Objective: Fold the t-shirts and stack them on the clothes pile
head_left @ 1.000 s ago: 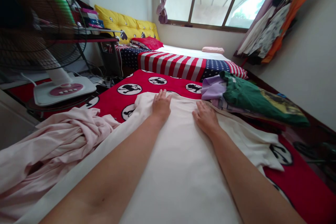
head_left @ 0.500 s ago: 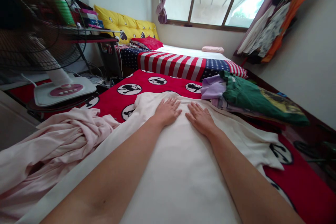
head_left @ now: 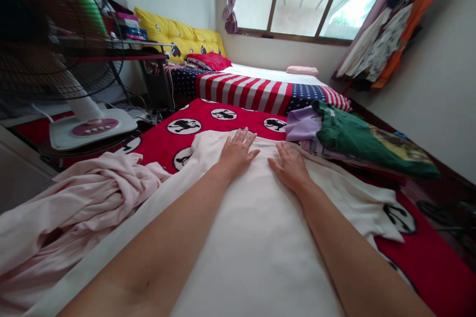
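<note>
A cream-white garment (head_left: 256, 237) lies spread flat in front of me on a red blanket with black-and-white cartoon circles (head_left: 208, 121). My left hand (head_left: 237, 151) rests palm down near the garment's far edge, fingers stretched out and spread. My right hand (head_left: 290, 166) lies flat beside it, a small gap between them, fingers extended toward the far edge. Both hands press on the cloth and hold nothing.
A crumpled pale pink cloth (head_left: 74, 198) lies at the left. Folded green and lilac clothes (head_left: 345, 133) are stacked at the right. A standing fan (head_left: 89, 126) is at the left. A bed with a flag-pattern cover (head_left: 253, 91) lies beyond. Clothes hang at the right wall (head_left: 390, 34).
My left hand has slid right and its fingers have spread. My right hand first moved back and left toward it, then slid slightly forward again; both stay flat on the cream garment.
</note>
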A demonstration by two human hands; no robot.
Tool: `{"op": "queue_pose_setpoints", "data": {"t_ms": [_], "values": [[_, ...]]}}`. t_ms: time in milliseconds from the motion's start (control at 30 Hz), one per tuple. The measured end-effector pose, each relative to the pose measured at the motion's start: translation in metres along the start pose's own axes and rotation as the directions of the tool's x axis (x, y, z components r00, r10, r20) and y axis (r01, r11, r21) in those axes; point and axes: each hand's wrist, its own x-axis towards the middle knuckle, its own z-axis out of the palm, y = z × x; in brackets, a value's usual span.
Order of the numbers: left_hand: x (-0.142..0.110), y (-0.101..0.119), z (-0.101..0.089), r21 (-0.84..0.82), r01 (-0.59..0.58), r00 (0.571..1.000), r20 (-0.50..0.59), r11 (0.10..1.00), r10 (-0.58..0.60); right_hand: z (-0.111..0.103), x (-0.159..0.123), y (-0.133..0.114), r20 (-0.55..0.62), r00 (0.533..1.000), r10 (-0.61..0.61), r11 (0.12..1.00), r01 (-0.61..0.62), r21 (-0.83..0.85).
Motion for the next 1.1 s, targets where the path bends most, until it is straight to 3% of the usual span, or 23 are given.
{"op": "queue_pose_setpoints", "data": {"t_ms": [67, 133, 400, 500, 600, 767, 867, 1000, 1100], "values": [[0.000, -0.001, 0.001, 0.002, -0.030, 0.995, 0.092, 1.000, 0.030, 0.000, -0.001, -0.002, 0.031, 0.993, -0.116, 0.993, 0.115, 0.031], [0.001, -0.001, 0.002, 0.006, -0.035, 0.987, 0.158, 0.999, 0.034, 0.002, -0.001, -0.004, 0.078, 0.985, -0.153, 0.988, 0.150, 0.045], [0.001, -0.001, 0.005, -0.004, -0.020, 0.990, 0.140, 1.000, 0.021, 0.009, 0.004, -0.006, 0.048, 0.997, -0.062, 0.998, 0.062, -0.008], [0.000, 0.000, 0.003, -0.007, -0.017, 0.988, 0.154, 1.000, 0.018, 0.001, 0.002, -0.013, 0.105, 0.994, -0.024, 1.000, 0.023, 0.009], [-0.001, 0.002, 0.000, -0.005, -0.010, 0.985, 0.172, 1.000, 0.010, -0.011, -0.016, -0.025, 0.168, 0.984, 0.056, 0.998, -0.059, 0.011], [-0.001, 0.001, 0.000, -0.010, -0.009, 0.986, 0.167, 1.000, 0.010, -0.012, -0.078, -0.035, 0.044, 0.998, 0.041, 0.996, -0.037, -0.087], [-0.001, 0.003, 0.000, -0.013, 0.001, 0.985, 0.173, 1.000, 0.002, -0.005, -0.104, -0.030, 0.042, 0.998, 0.053, 0.996, -0.050, -0.079], [-0.003, 0.005, -0.009, -0.030, -0.008, 0.980, 0.197, 1.000, 0.014, -0.001, -0.110, -0.025, 0.029, 0.996, 0.079, 0.996, -0.077, -0.051], [-0.004, -0.006, -0.030, -0.071, -0.024, 0.979, 0.202, 0.997, 0.038, -0.002, -0.107, -0.026, 0.012, 0.998, 0.060, 0.998, -0.059, -0.034]]}}
